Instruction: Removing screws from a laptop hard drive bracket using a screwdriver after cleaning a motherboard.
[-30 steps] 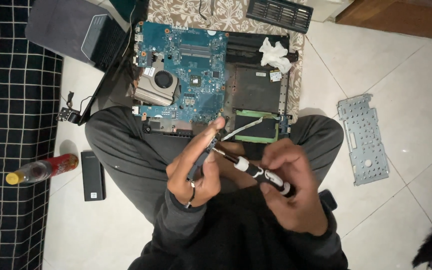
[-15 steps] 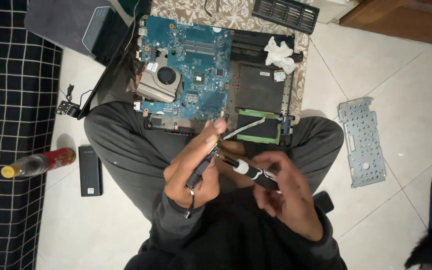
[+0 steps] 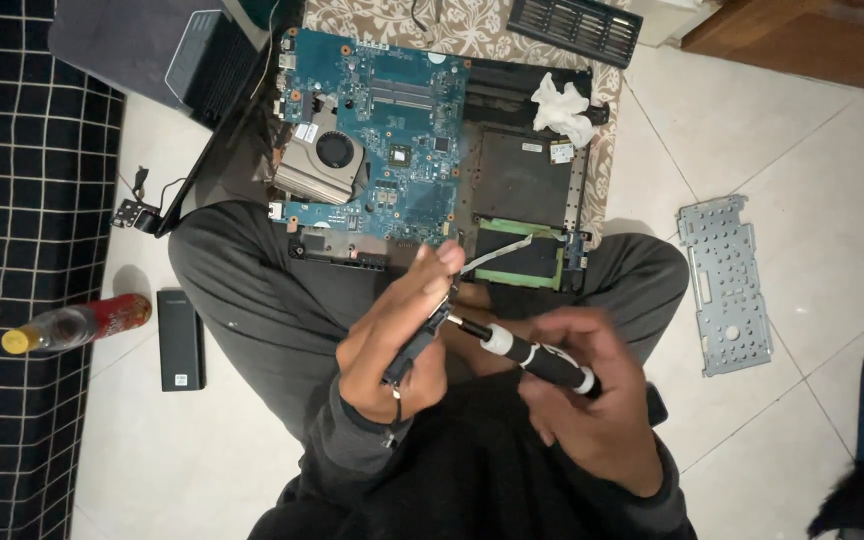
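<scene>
I sit cross-legged on a tiled floor. My left hand [image 3: 397, 335] holds a small dark bracket-like part [image 3: 417, 345] above my lap, fingers pinched around it. My right hand [image 3: 592, 410] grips a black and white screwdriver [image 3: 527, 355], its tip touching the part from the right. Just beyond my knees lies an opened laptop base [image 3: 522, 180] with a blue circuit board [image 3: 392, 130], a fan with a metal heat sink [image 3: 322, 165] and a green-edged bay [image 3: 522, 255].
A crumpled white tissue [image 3: 562, 105] rests on the laptop base. A grey metal plate [image 3: 722, 285] lies on the floor at right. A black rectangular block [image 3: 180, 338] and a bottle [image 3: 77, 325] lie at left beside a black checked rug [image 3: 12, 250]. A black vented part [image 3: 574, 25] sits at the top.
The view shifted slightly. My hands stayed together over my lap, and the screwdriver kept against the small part with only small movement.
</scene>
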